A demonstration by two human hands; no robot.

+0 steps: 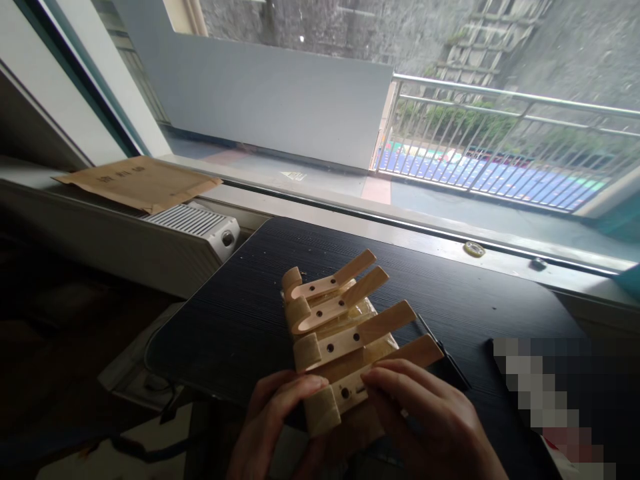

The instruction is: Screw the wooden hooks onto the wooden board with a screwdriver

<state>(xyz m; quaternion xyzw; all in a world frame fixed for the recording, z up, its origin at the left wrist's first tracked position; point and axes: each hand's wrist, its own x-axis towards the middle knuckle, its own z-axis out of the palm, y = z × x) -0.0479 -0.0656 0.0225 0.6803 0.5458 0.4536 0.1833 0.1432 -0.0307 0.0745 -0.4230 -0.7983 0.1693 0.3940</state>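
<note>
A wooden rack of coat hooks (334,342) stands at the near edge of the dark table, tilted toward me. Several pale wooden hooks sit side by side, each with a rounded end at the left, a raised flat arm at the right and dark round holes between. Clear, shiny wrapping shows behind them. My left hand (275,417) is closed around the near left side, thumb and finger beside the nearest hook's rounded end. The fingers of my right hand (425,413) are pinched at that hook's right hole, by a small dark piece too small to name.
The black table (225,313) reaches the window sill. A roll of tape (474,249) and a small dark object (539,265) lie on the sill. A thin black item (445,353) lies behind the rack. At left, a brown envelope (145,181) rests on a radiator (200,227).
</note>
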